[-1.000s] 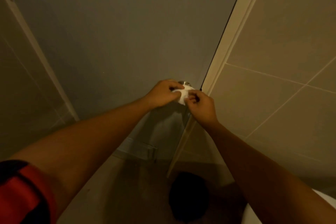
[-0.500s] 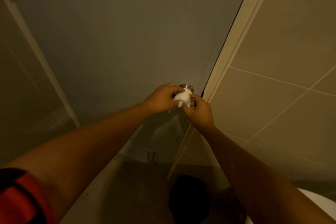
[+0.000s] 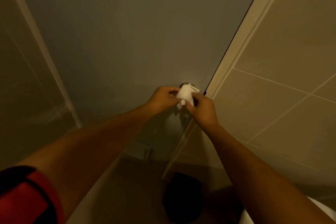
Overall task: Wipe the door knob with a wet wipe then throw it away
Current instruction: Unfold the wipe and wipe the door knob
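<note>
Clearly both hands are busy at the door knob (image 3: 186,84), and the way they share the work explains the odd double grip. The wet wipe (image 3: 185,95) is draped over the knob so that only a sliver of metal shows above it, close to the latch edge of the grey door (image 3: 127,42). The left hand (image 3: 161,97) is closed on the wipe's left side, fingers curled in toward it, while the right hand (image 3: 202,110) pinches the lower right part from beneath; a loose corner of the wipe hangs down between them. Held from two sides like this, the sheet can be pulled snug around the round knob and worked back and forth, which I judge is the point: one hand alone would let the thin, damp sheet slide off. So the wiping looks to be in progress, with the throwing away not yet begun. As for the room, it is a dim, narrow bathroom. No surface carries anything; the work happens on the upright door itself. A pale door frame (image 3: 241,45) runs beside the knob, and a tiled wall (image 3: 281,96) fills the right. Down on the floor (image 3: 134,187), almost below the hands, sits a dark round bin (image 3: 183,198), likely where the wipe should end up. A red sleeve (image 3: 25,198) covers the left upper arm.
</note>
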The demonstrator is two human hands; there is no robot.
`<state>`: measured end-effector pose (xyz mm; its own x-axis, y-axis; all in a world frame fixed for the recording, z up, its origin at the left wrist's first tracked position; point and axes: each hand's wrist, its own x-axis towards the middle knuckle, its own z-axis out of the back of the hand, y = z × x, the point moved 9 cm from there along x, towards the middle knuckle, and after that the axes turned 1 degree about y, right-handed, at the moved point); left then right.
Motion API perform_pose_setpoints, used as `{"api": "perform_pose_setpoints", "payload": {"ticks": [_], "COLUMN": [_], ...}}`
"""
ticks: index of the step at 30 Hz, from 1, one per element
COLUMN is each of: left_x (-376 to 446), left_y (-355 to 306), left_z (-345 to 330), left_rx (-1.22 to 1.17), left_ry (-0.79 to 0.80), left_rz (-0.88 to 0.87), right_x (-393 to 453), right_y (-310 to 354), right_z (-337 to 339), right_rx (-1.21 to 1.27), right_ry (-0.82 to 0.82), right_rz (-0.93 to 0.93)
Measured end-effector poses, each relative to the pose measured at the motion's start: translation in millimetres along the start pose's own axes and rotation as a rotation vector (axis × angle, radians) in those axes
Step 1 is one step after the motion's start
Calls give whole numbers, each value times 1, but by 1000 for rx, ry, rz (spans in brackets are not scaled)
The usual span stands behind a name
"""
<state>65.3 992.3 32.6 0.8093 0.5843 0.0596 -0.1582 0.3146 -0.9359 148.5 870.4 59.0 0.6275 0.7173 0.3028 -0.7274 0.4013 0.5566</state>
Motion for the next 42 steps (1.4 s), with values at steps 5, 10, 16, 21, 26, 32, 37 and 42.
{"api": "perform_pose_setpoints", "payload": {"ticks": [5,10,16,21,26,32,37,42], "left_x": [5,4,-12,-3,6,4,-6,-13], "left_y": [-29,-6,31,0,-15,11,14,-6], "left_z": [-1,-1,-25,-2,-6,-10,-3,12], "left_rx": [293,171,-424,-115,58,-25,53,157], "left_ry": [35,42,30,-45,23,98,6,-80], "left_rz": [-189,-8,325,26,-7,165,168,68], "right_x": [-10,5,16,-1,-4,9,8,4], "right_y": [-17,9,25,-4,-22,5,7,-14], "right_z": [-21,4,3,-3,-20,-2,-4,-2], "right_rx": [173,-57,-223,6,140,-68,-42,29], "right_ry": [30,34,118,22,60,89,87,58], "right_rz": [-197,3,175,-33,-209,42,20,-170]}}
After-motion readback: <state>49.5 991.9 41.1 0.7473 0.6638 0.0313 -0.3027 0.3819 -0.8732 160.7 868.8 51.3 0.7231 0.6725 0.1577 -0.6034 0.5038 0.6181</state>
